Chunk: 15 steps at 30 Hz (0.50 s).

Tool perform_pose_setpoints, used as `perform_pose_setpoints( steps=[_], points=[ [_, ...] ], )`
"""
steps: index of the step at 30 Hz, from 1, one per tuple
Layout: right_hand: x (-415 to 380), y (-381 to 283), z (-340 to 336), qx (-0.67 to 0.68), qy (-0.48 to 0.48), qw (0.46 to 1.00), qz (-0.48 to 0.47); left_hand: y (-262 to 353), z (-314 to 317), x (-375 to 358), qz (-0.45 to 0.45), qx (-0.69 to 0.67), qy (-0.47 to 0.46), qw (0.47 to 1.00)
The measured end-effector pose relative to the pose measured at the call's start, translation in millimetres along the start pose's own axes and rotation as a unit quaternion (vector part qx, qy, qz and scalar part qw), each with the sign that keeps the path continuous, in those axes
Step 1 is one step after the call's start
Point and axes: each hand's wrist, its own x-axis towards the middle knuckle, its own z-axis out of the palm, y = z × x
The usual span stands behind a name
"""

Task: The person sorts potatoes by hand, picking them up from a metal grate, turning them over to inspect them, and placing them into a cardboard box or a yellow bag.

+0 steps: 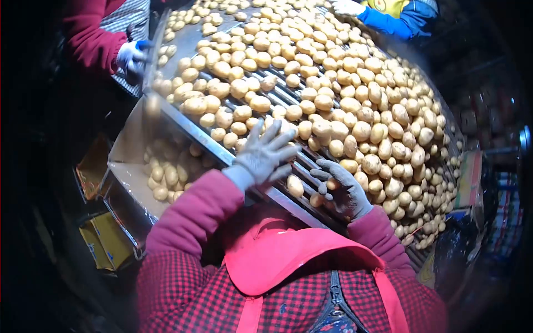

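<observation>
Pale potatoes (383,133) are spread over a roller table (280,94) with dark metal bars. My left hand (261,158), in a grey glove, is over its near edge with fingers spread, holding nothing that I can see. To its right my right hand (347,191), also gloved, is curled with a small potato (332,183) between fingers and thumb. One loose potato (295,186) sits on the bars between my hands. Another small potato (316,200) is just by my right fingertips.
A metal rail (194,130) borders the table on my side. Below it on the left, an open carton (133,172) holds potatoes. More cardboard boxes (105,238) stand further left. A co-worker's gloved hand (133,58) is at the left corner; another's blue sleeve (388,21) is across the table.
</observation>
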Motion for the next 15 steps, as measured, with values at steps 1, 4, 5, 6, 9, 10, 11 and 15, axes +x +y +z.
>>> perform_pose_setpoints(
  steps=[1,4,5,6,9,10,11,15],
  points=[
    [-8.4,-2.8,-4.6,-0.001,-0.001,1.000,-0.014,-16.3,6.0,13.2,0.009,0.014,0.029,0.999],
    [-22.3,-8.7,-23.7,-0.021,0.073,0.995,-0.068,-60.9,10.4,41.8,-0.028,0.033,0.042,0.998],
    [-27.7,-13.0,-32.9,-0.020,0.089,0.993,-0.080,-75.9,12.1,45.5,-0.038,0.039,0.065,0.996],
    [-33.1,-15.0,-40.2,-0.019,0.107,0.990,-0.090,-84.4,-1.8,54.8,-0.089,0.009,0.005,0.996],
    [-39.4,-24.0,-46.4,-0.016,0.096,0.990,-0.102,-132.6,11.9,64.3,-0.129,0.131,0.089,0.979],
    [-41.0,-23.9,-45.6,-0.017,0.097,0.990,-0.105,-128.1,-17.1,79.6,-0.270,0.098,-0.039,0.957],
    [-40.8,-24.2,-47.3,-0.016,0.091,0.990,-0.102,-149.2,-2.3,79.6,-0.309,0.147,-0.002,0.940],
    [-33.6,-32.0,-43.6,0.001,0.059,0.996,-0.068,-152.1,-4.2,77.7,-0.271,0.223,0.109,0.930]
  ],
)
